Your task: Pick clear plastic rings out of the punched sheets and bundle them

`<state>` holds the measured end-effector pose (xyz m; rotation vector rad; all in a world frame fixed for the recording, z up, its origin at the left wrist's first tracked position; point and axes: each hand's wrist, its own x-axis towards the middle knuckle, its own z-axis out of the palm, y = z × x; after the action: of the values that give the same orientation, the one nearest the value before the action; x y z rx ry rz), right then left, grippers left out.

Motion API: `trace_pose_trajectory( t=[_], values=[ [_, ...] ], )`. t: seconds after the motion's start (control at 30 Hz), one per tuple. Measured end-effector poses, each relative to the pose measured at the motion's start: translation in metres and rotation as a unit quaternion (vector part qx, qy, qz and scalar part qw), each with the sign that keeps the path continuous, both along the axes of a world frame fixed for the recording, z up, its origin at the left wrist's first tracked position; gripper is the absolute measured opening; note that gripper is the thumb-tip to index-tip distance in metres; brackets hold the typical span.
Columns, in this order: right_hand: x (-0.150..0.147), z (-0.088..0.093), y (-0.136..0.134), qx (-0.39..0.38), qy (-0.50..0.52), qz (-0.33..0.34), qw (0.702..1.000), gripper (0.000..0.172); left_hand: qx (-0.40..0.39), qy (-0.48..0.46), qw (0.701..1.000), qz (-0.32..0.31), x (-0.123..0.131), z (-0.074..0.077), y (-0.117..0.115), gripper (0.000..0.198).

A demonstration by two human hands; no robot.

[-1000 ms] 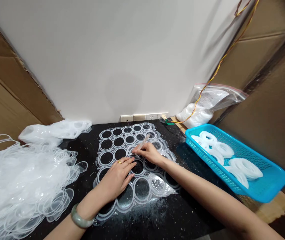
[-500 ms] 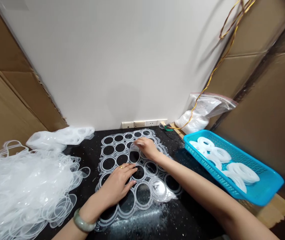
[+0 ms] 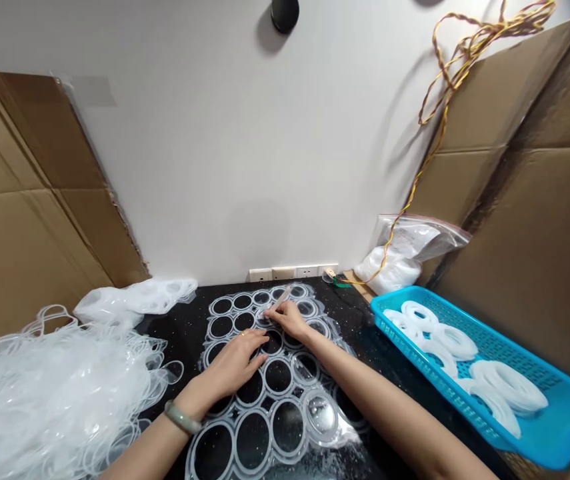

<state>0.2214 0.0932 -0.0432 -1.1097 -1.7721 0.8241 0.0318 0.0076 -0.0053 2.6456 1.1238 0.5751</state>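
Here the right hand (image 3: 289, 319) pinches a clear stick (image 3: 281, 301) angled up-left, while the open left hand (image 3: 232, 363) rests empty on the ring sheet (image 3: 236, 440).

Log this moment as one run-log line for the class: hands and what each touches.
left hand: flat on clear plastic ring sheet | right hand: grip on clear plastic sliver

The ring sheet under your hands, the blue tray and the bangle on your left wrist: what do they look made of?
The ring sheet looks like thin, flexible plastic, perhaps PVC or silicone: glossy and translucent, like the soft folds of the pile. The blue tray looks like moulded plastic, with evenly latticed walls. The bangle looks like polished pale-green jade, though it could be an imitation.
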Motion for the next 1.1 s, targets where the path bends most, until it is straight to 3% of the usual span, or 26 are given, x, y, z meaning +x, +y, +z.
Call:
trace_pose_trajectory(
  t=[0.27, 0.4, 0.53, 0.67, 0.8, 0.97, 1.03, 1.1],
  values=[
    [0.003, -0.006, 0.002, -0.034, 0.074, 0.041, 0.996, 0.031, 0.018, -0.012, 1.000, 0.009, 0.005, -0.009, 0.005, 0.031],
    [0.003, -0.004, -0.003, -0.018, 0.055, 0.036, 0.998, 0.025, 0.003, -0.010, 1.000, 0.008, 0.005, -0.008, 0.004, 0.032],
    [0.002, 0.000, -0.010, 0.076, -0.038, 0.016, 0.996, 0.018, -0.011, 0.005, 1.000, 0.005, 0.003, -0.008, 0.006, 0.034],
    [-0.002, 0.004, -0.011, 0.199, -0.210, 0.017, 0.957, 0.015, -0.011, -0.010, 1.000, -0.004, 0.001, -0.008, 0.008, 0.032],
    [0.001, 0.017, 0.010, 0.165, -0.210, -0.077, 0.961, 0.013, -0.027, -0.013, 1.000, -0.003, -0.001, -0.010, 0.009, 0.035],
    [0.017, 0.041, 0.047, 0.140, -0.128, -0.234, 0.954, 0.031, -0.047, -0.025, 0.999, -0.003, -0.003, -0.014, 0.009, 0.038],
    [0.018, 0.043, 0.054, 0.127, -0.101, -0.252, 0.954, 0.031, -0.046, -0.028, 0.999, -0.004, -0.004, -0.015, 0.009, 0.038],
    [0.011, 0.039, 0.057, 0.108, -0.080, -0.227, 0.964, 0.026, -0.045, -0.031, 0.999, -0.002, -0.004, -0.014, 0.009, 0.037]
  ],
)
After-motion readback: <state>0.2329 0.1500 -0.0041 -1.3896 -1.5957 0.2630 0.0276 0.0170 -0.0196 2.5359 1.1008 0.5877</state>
